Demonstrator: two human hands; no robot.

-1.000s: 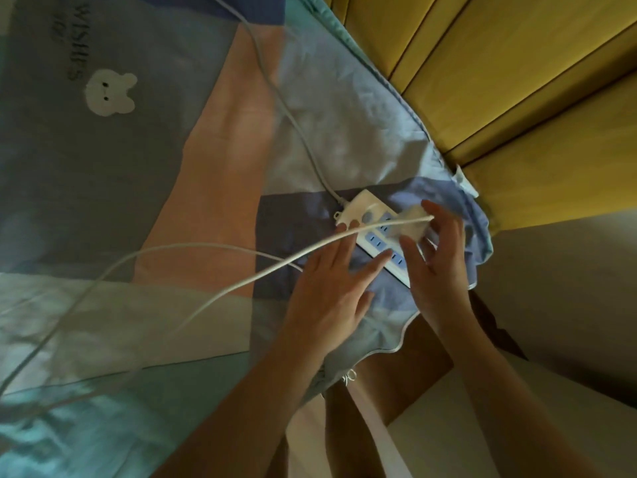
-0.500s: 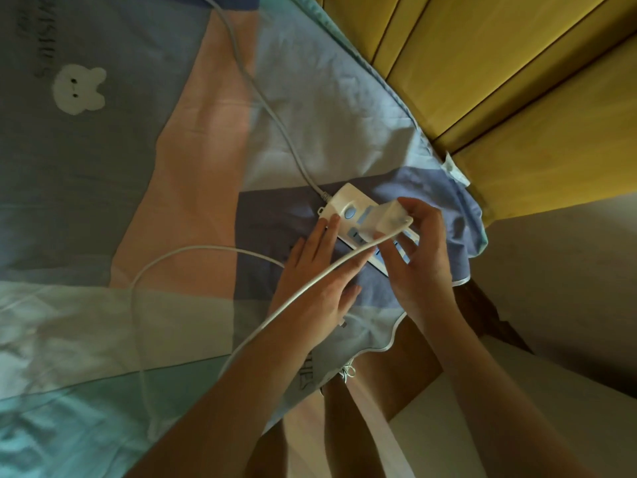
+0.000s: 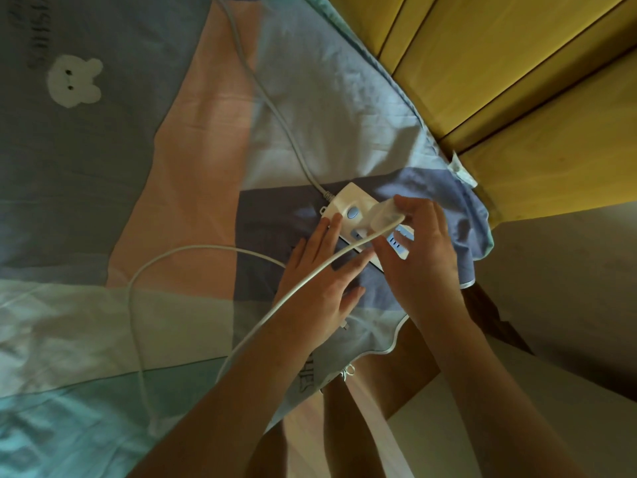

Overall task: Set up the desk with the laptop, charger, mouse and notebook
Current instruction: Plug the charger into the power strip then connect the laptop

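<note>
A white power strip (image 3: 348, 205) with blue sockets lies on the patchwork bedsheet (image 3: 172, 167) near the bed's right corner. My right hand (image 3: 418, 260) grips the white charger block (image 3: 387, 215) and holds it on top of the strip. The charger's white cable (image 3: 193, 251) runs from the block over my left hand and loops across the sheet to the left. My left hand (image 3: 319, 288) rests flat with fingers spread, its fingertips pressing the strip's near edge. The laptop, mouse and notebook are out of view.
The strip's own grey cord (image 3: 262, 98) runs up across the sheet to the top edge. Yellow wooden panels (image 3: 517, 81) stand along the bed's right side. A pale floor or wall (image 3: 568, 288) lies at right, past the sheet's hanging corner.
My right hand has carried the charger block from the strip's far end toward its switch end and lowered it onto the strip. My left hand has stayed braced on the strip.
</note>
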